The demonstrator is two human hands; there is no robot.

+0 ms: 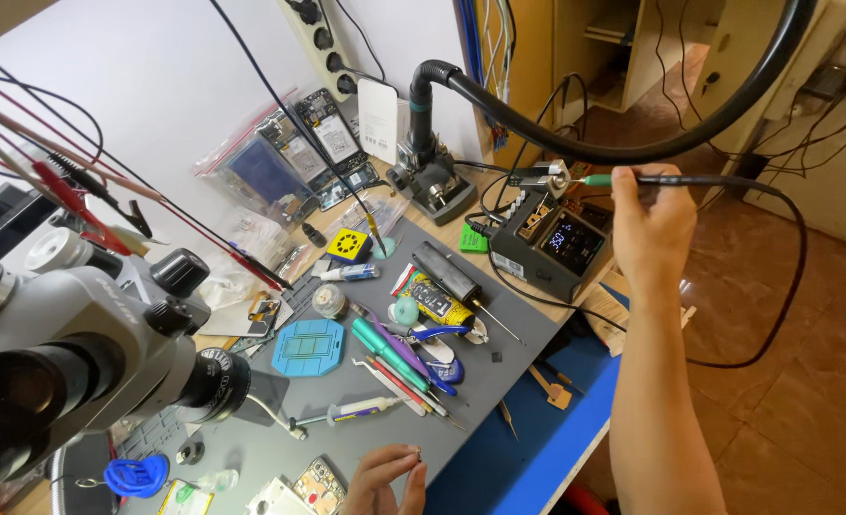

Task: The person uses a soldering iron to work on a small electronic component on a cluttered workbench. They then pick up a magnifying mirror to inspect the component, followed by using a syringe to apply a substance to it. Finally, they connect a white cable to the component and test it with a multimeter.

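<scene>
Reaching right hand (650, 224) out over the soldering station (549, 250), fingers closed round the soldering iron (632, 179), tip at its holder (554, 176) | left hand (385, 480) low by the grey mat (499, 334), fingertips pinching something too small to tell; microscope (80, 353) left

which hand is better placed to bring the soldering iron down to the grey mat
Probably the right hand: it already grips the soldering iron by its handle, tip at the holder on the soldering station. The left hand is low over the grey mat, pinching a tiny part.
</scene>
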